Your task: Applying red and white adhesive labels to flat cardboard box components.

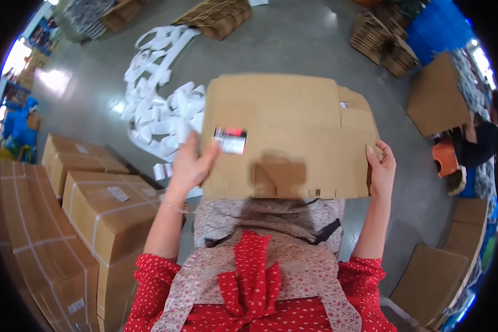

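Observation:
A flattened brown cardboard box (293, 110) is held in front of my body, its lower edge near my waist. My right hand (383, 169) grips its right edge, the thumb on the near face. At its left edge is my left hand (191, 166), slightly blurred, with thumb and fingers apart. The left thumb reaches the edge of a red, black and white label (230, 140) on the cardboard. A smaller pale label (344, 105) shows on the upper right flap. The far side of the cardboard is hidden.
A tangled white paper strip (160, 116) lies on the grey floor (293, 44) beyond my left hand. Strapped cartons (110, 205) stand at left. Stacked flat cardboard (382, 44) sits far right, with an orange stool-like object (445, 159) and a cardboard box (431, 282) nearer.

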Demonstrator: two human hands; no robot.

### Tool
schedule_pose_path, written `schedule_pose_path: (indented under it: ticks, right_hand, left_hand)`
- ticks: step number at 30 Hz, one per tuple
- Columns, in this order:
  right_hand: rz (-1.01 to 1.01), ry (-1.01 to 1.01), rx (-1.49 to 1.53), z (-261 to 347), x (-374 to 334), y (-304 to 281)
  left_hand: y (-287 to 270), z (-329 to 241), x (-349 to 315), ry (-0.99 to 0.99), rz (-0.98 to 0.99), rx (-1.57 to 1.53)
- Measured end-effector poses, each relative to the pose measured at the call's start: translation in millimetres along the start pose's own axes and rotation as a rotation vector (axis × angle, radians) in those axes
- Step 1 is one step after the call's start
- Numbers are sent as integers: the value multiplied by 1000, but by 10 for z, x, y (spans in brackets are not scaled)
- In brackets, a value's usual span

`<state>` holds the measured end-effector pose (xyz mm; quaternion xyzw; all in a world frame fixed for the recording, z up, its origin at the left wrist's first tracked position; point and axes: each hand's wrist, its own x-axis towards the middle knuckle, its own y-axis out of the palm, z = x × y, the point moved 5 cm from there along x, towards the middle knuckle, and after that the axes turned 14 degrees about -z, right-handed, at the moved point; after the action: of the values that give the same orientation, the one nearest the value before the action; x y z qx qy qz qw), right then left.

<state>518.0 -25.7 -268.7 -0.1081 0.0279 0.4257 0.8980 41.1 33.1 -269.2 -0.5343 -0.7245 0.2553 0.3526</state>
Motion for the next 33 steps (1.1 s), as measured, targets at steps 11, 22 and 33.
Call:
schedule_pose_path:
  ticks: [11, 22, 33]
  right_hand:
    - [-701, 276, -712, -1841, 764, -1498]
    - [410, -765, 40, 1102, -1407, 2049]
    - [668, -562, 375, 1099, -2113, 3044]
  left_hand:
    - [-495, 318, 101, -212, -54, -365]
    - [-1026, -582, 321, -59, -229, -711]
    - [-1434, -376, 272, -194, -211, -984]
